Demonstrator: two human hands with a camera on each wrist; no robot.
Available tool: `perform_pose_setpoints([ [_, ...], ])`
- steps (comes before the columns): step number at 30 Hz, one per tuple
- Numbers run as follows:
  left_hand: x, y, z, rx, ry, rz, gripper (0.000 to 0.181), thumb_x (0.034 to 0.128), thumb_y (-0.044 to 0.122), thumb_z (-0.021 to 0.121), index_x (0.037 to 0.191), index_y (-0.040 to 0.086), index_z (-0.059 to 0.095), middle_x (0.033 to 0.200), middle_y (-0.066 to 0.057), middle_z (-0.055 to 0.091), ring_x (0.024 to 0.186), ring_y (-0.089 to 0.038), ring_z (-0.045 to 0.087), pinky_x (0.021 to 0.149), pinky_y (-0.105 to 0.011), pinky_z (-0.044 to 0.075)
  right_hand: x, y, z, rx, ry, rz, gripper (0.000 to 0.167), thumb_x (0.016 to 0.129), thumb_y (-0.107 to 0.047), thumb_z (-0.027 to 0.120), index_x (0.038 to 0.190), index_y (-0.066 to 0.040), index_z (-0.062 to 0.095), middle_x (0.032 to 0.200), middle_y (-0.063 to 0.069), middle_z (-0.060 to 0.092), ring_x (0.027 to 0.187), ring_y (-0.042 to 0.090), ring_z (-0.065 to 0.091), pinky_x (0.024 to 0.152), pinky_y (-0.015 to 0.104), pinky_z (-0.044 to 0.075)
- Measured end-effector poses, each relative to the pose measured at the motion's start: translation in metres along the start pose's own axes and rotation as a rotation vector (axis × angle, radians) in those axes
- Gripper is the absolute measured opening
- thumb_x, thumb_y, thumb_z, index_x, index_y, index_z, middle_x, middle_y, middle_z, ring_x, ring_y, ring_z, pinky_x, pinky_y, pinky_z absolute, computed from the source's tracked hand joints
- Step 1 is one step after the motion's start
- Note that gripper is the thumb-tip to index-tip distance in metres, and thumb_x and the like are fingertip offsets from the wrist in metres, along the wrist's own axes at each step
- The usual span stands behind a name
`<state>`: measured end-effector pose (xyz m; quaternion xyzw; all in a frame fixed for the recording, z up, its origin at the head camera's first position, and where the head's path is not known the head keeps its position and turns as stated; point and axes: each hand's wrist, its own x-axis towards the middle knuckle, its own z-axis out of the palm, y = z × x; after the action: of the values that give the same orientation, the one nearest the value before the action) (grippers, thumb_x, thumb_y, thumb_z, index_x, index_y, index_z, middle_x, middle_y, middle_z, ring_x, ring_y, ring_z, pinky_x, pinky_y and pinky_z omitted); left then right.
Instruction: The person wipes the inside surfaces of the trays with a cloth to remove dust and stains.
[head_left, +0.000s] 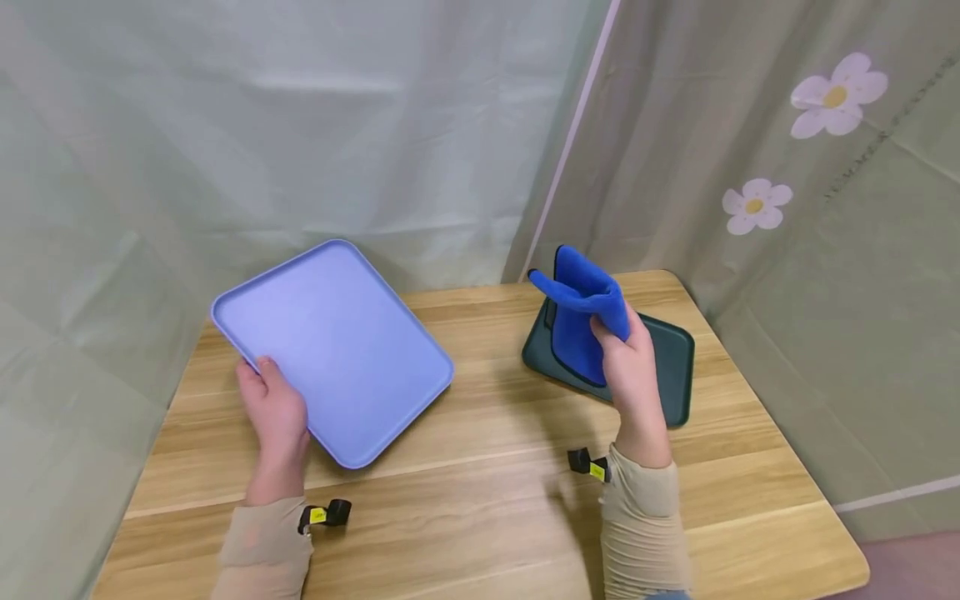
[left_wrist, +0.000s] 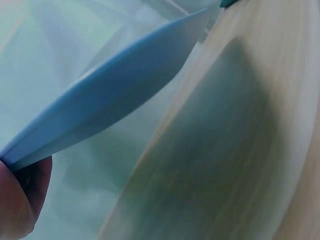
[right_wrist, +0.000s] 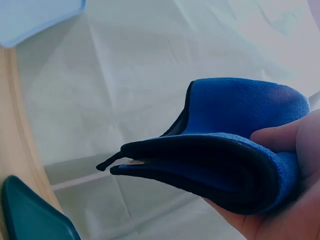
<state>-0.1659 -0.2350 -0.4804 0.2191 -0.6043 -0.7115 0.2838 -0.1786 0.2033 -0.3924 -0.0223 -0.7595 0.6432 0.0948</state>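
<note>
Blue cloth (head_left: 579, 340): right hand (head_left: 630, 358) pinches it above green tray (head_left: 672, 358), near far right corner of table (head_left: 465, 533). Lavender tray (head_left: 345, 350): left hand (head_left: 276, 408) grips one edge, best held firmly.

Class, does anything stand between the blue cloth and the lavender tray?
Nothing visible does: in the head view, only an open gap above the tabletop separates the blue cloth in the right hand from the lavender tray.
</note>
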Motion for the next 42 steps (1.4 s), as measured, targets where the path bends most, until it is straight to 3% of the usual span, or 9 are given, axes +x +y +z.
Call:
perform_pose_setpoints([
  [5,-0.007,0.000,0.015,0.007,-0.064,0.084,0.040,0.1172,0.032,0.037,0.147,0.008,0.049,0.121,0.000,0.059,0.108,-0.015,0.058,0.092,-0.031,0.045,0.000,-0.001,0.009,0.132,0.011,0.007,0.043,0.110,-0.021,0.061,0.152,-0.014,0.058,0.155,0.010,0.055,0.144,0.039,0.049,0.117,0.068,0.034],
  [14,-0.027,0.005,0.046,-0.013,-0.286,0.185,0.041,0.1172,0.028,0.041,0.144,-0.002,0.052,0.117,-0.005,0.062,0.106,-0.019,0.058,0.089,-0.027,0.048,-0.002,-0.007,0.036,0.381,0.006,-0.033,0.049,0.108,-0.022,0.065,0.155,-0.012,0.052,0.153,0.008,0.055,0.140,0.035,0.052,0.116,0.061,0.039],
  [18,-0.036,0.011,0.058,-0.002,-0.368,0.212,0.042,0.1175,0.026,0.041,0.144,-0.005,0.052,0.116,-0.005,0.063,0.104,-0.019,0.059,0.088,-0.026,0.048,-0.007,-0.013,0.052,0.508,0.109,-0.143,0.048,0.109,-0.022,0.064,0.154,-0.010,0.052,0.151,0.009,0.056,0.140,0.033,0.052,0.117,0.057,0.039],
  [23,-0.048,0.016,0.068,0.045,-0.438,0.226,0.041,0.1172,0.023,0.043,0.143,-0.008,0.053,0.112,-0.006,0.064,0.097,-0.017,0.060,0.084,-0.025,0.050,-0.012,-0.016,0.071,0.552,0.222,-0.300,0.042,0.111,-0.017,0.061,0.151,-0.007,0.055,0.150,0.011,0.058,0.141,0.031,0.051,0.120,0.053,0.037],
  [28,-0.060,0.019,0.071,0.098,-0.492,0.233,0.039,0.1164,0.019,0.045,0.143,-0.008,0.055,0.114,-0.019,0.066,0.096,-0.014,0.062,0.082,-0.023,0.051,-0.018,-0.017,0.090,0.482,0.268,-0.483,0.040,0.110,-0.004,0.056,0.150,0.000,0.055,0.146,0.014,0.061,0.141,0.031,0.052,0.122,0.048,0.036],
  [33,-0.072,0.023,0.075,0.077,-0.538,0.244,0.040,0.1165,0.019,0.045,0.145,-0.007,0.054,0.121,-0.026,0.066,0.100,-0.014,0.064,0.084,-0.023,0.052,-0.024,-0.016,0.113,0.248,0.234,-0.700,0.049,0.103,0.010,0.054,0.152,0.006,0.052,0.154,0.017,0.057,0.144,0.034,0.052,0.121,0.049,0.038],
  [37,-0.080,0.025,0.080,0.026,-0.571,0.270,0.039,0.1161,0.015,0.045,0.145,-0.009,0.053,0.119,-0.026,0.066,0.097,-0.015,0.065,0.082,-0.024,0.054,-0.025,-0.015,0.131,0.070,0.116,-0.801,0.062,0.090,0.021,0.050,0.148,0.002,0.059,0.163,0.017,0.047,0.153,0.042,0.039,0.125,0.052,0.032],
  [42,-0.087,0.026,0.083,-0.006,-0.602,0.331,0.036,0.1154,0.009,0.044,0.143,-0.012,0.054,0.124,-0.027,0.067,0.105,-0.013,0.066,0.090,-0.024,0.054,-0.028,-0.010,0.140,-0.156,-0.094,-0.821,0.060,0.087,0.017,0.062,0.141,-0.008,0.069,0.171,0.015,0.034,0.160,0.043,0.020,0.128,0.056,0.021],
])
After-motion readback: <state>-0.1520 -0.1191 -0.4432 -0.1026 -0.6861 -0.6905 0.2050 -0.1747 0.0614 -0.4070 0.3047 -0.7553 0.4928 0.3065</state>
